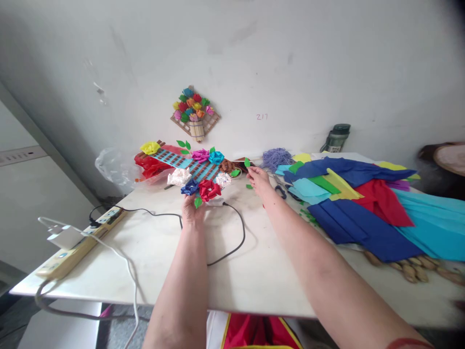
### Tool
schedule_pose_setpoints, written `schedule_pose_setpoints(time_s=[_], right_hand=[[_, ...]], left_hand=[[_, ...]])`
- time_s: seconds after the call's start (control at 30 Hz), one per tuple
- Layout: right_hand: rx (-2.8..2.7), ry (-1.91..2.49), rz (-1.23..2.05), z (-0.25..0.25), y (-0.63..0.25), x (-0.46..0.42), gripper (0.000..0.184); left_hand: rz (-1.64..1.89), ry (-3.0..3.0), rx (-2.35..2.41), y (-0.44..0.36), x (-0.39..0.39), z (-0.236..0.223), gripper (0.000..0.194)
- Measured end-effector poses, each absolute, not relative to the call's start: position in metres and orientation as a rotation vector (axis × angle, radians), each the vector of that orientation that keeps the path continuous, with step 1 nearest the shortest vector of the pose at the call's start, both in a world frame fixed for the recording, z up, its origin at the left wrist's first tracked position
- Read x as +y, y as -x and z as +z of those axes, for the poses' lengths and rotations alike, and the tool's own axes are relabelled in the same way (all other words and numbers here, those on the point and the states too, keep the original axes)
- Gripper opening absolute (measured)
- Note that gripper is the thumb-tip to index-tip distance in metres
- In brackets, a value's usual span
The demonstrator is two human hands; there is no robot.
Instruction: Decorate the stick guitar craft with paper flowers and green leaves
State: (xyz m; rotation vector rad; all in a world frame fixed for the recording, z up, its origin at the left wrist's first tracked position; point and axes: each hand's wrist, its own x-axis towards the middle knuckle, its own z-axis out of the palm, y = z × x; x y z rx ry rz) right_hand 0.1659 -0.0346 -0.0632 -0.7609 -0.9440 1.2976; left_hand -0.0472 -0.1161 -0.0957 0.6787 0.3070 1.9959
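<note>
My left hand [193,211] grips the lower edge of a blue-and-brown lattice panel [203,170], its fingers partly hidden behind the flowers. Crinkled paper flowers sit on the panel, among them a red flower [209,190], a dark blue flower [189,187], a white flower [179,177], a magenta flower [200,155] and a yellow flower [150,147]. Several green leaves [184,144] stick out between them. To the right of the panel, my right hand [258,179] is closed in a pinch on a small green leaf [247,163], held up apart from the flowers.
Scissors [281,192] and purple shredded strands [278,159] lie right of my right hand. Folded coloured sheets [363,218] cover the table's right side. A power strip [78,245] and black cable [244,232] lie left and centre. A flower hanging [196,114] leans against the wall.
</note>
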Motion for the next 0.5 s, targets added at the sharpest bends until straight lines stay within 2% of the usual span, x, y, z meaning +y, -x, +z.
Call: schedule_pose_setpoints(time_s=[0.23, 0.5], right_hand=[[-0.954, 0.653, 1.281, -0.06, -0.176, -0.047, 0.012], [-1.061, 0.638, 1.299, -0.052, -0.188, -0.051, 0.028]], left_hand=[[1.908, -0.679, 0.385, 0.043, -0.117, -0.099, 0.038], [1.819, -0.702, 0.429, 0.035, -0.117, -0.095, 0.036]])
